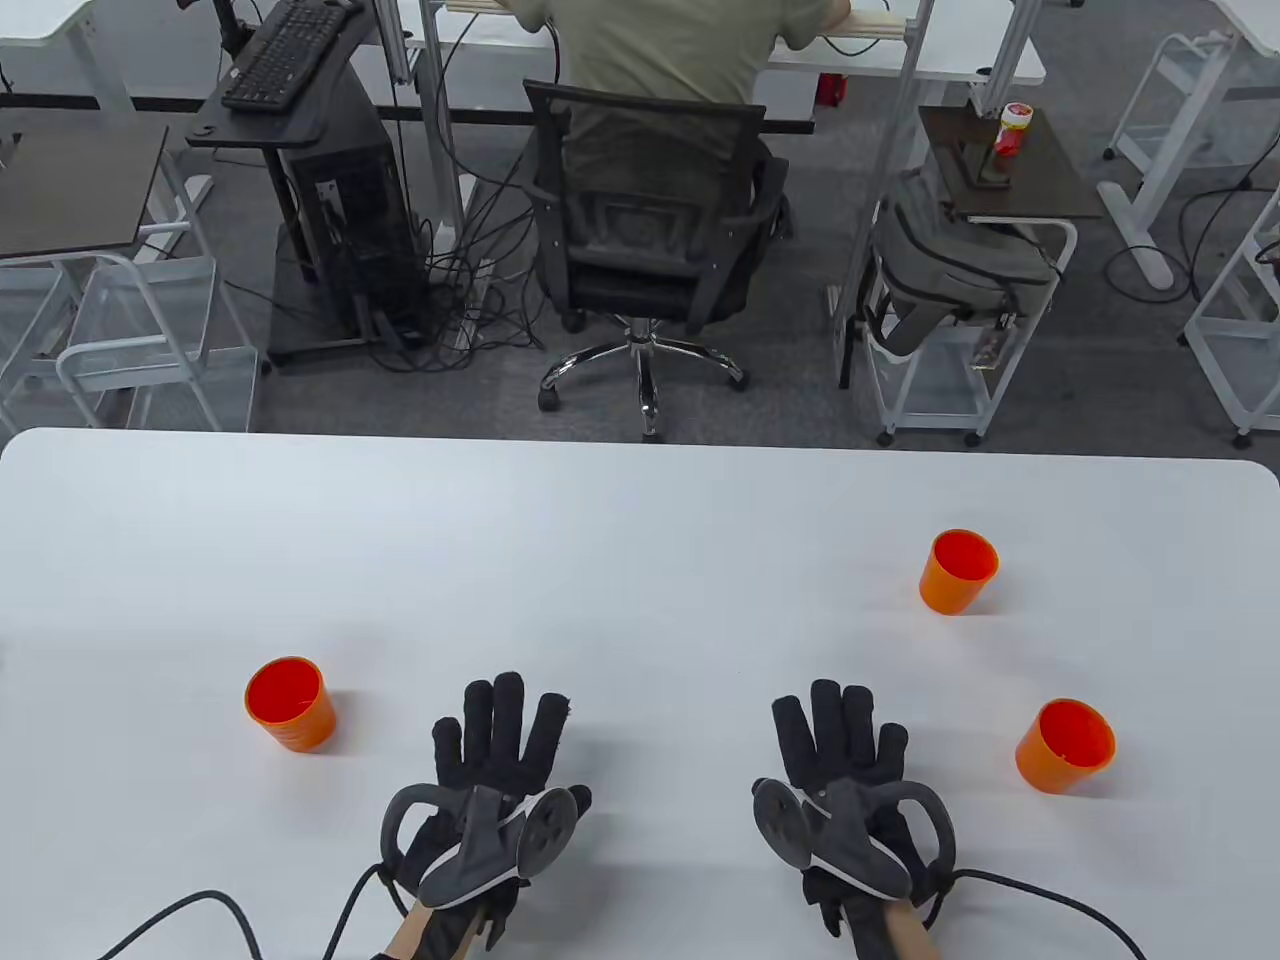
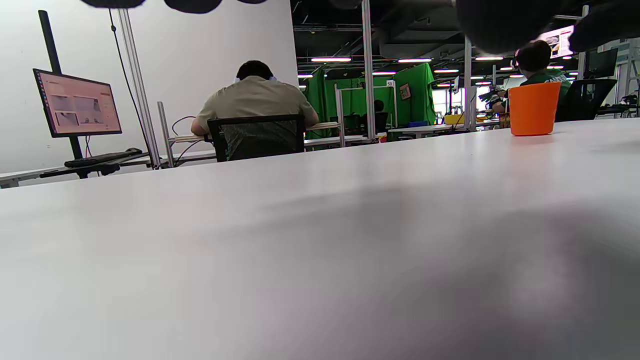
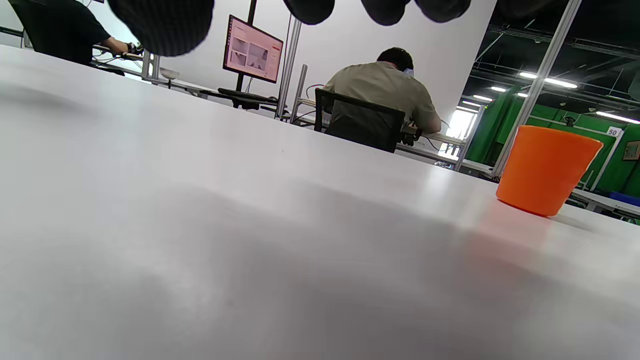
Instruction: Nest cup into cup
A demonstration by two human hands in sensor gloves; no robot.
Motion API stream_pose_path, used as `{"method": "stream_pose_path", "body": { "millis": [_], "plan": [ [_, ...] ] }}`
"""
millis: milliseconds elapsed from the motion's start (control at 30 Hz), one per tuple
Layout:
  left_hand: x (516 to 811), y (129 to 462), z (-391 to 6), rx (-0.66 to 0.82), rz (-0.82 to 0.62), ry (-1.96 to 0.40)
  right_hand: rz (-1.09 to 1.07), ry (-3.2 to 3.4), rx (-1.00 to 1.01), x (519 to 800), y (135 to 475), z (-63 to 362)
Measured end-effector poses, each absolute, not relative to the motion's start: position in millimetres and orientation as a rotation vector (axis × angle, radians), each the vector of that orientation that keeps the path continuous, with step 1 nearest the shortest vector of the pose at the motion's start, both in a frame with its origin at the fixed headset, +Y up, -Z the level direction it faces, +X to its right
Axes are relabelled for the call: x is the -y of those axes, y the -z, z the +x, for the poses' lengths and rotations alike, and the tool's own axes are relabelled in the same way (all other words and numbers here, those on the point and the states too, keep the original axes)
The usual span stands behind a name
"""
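Both your hands, left (image 1: 497, 760) and right (image 1: 843, 760), lie flat, grip spread; the light orange plastic cups (image 1: 1064, 745) may tip if clipped.

Orange cups (image 1: 959, 571) smooth plastic; table (image 1: 620, 560) white, smooth, faint sheen; gloves (image 1: 500, 745) black cloth.

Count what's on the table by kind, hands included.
Orange cups: 3: left cup, far right cup, near right cup, all upright and apart, none nested.
Gloved hands: 2: left hand, right hand, both flat on the table, holding nothing.
Total: 5.
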State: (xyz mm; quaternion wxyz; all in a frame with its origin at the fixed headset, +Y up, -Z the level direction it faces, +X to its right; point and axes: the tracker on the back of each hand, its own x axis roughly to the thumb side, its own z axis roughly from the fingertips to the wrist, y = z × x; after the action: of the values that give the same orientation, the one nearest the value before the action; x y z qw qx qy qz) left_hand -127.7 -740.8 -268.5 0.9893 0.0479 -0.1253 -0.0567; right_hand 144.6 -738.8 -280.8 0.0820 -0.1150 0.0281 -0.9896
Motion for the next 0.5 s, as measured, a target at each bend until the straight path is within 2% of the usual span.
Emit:
{"method": "stream_pose_path", "body": {
  "millis": [233,367,500],
  "plan": [
    [740,269,-129,0.245,0.099,0.117,-0.355,2.980,-0.105,737,282,147],
    [740,268,-128,0.247,0.100,0.126,-0.376,3.010,-0.243,732,284,154],
    [739,268,-129,0.242,0.104,0.139,-0.303,3.053,-0.399,721,285,169]
  ]
}}
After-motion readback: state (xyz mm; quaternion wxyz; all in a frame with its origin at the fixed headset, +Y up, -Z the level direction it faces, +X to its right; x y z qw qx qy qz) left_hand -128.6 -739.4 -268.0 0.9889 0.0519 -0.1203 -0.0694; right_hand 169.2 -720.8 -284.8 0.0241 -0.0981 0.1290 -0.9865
